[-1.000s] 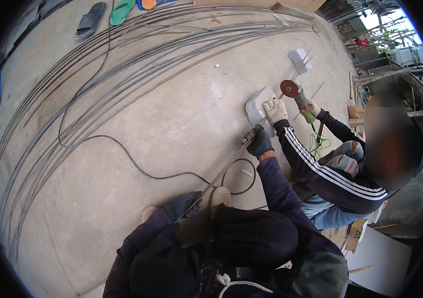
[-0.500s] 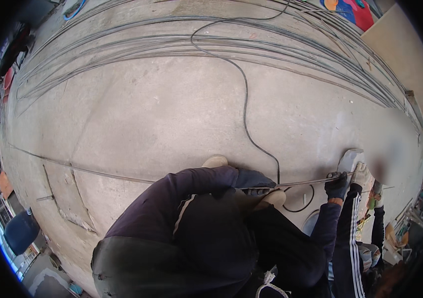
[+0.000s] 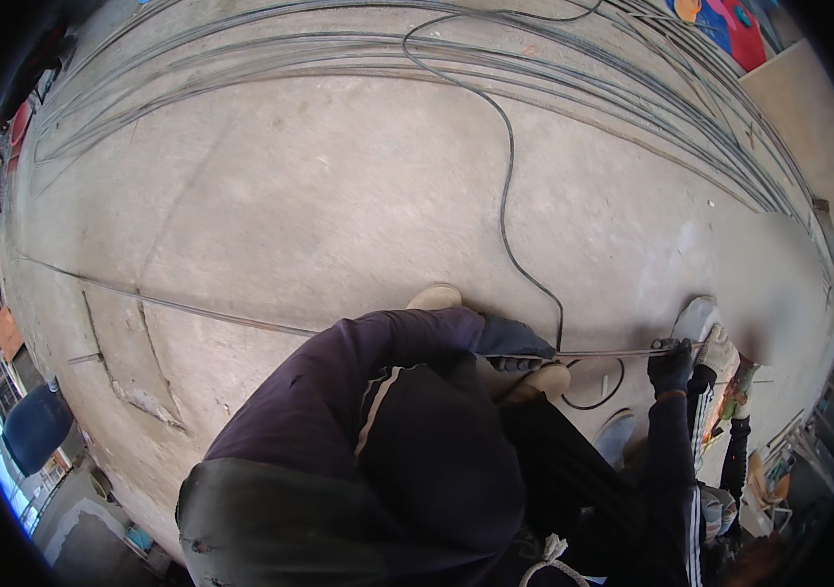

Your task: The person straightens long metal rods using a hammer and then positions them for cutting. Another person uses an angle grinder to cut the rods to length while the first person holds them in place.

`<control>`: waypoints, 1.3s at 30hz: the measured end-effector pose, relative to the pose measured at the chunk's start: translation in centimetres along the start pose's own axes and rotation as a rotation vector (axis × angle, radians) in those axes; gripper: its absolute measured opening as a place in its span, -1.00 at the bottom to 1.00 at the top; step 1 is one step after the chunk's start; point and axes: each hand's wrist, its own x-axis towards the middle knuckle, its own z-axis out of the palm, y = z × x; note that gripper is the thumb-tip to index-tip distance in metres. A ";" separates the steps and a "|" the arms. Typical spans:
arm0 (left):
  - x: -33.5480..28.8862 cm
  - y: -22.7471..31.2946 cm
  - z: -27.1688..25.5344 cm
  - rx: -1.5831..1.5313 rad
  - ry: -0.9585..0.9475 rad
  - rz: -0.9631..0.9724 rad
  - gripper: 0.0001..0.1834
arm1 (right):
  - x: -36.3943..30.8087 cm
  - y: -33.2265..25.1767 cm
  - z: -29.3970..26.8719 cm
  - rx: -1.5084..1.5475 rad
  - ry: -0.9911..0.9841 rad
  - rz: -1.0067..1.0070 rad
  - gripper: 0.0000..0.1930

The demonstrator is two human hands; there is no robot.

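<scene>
Steel rods: I have them (image 3: 608,353) running across the floor (image 3: 339,215) from far left of the concrete block (image 3: 694,318), through both of my wearer's hands, to the block's near side.
Left hand: dark-gloved (image 3: 515,338), well left of the block, fingers curled around the rods.
Right hand: dark-gloved (image 3: 671,367), just beside the block's near side, closed in a fist around the rods.
Co-worker's near hand: pale-gloved (image 3: 718,350), at the block's right edge, beyond the right hand; I can't tell its exact grip.
Co-worker's far hand: (image 3: 742,399) right of and nearer than the block, too small for me to read.
Black cable: (image 3: 507,196) well left of the block, winding down to the rods by the left hand.
Shoes: tan pair (image 3: 546,380), left of the block, close to the left hand.
Rod bundle: (image 3: 339,44) loose long lengths, beyond the block, curving across the floor.
Blue container: (image 3: 37,428) farthest left of the block.
</scene>
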 end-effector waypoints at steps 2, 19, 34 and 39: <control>-0.6 0.1 0.6 0.007 0.036 0.025 -0.53 | -0.1 0.1 0.0 0.025 -0.083 0.011 -0.69; -5.5 0.1 5.7 0.974 0.592 0.513 -0.53 | 0.1 -0.2 -0.6 0.031 -0.191 0.020 -0.72; -4.5 0.3 6.0 1.422 0.696 0.406 -0.54 | -0.3 0.0 0.6 0.061 0.006 0.022 -0.71; -4.6 0.2 6.1 1.462 0.667 0.313 -0.49 | -0.8 0.0 1.0 0.067 0.006 0.037 -0.70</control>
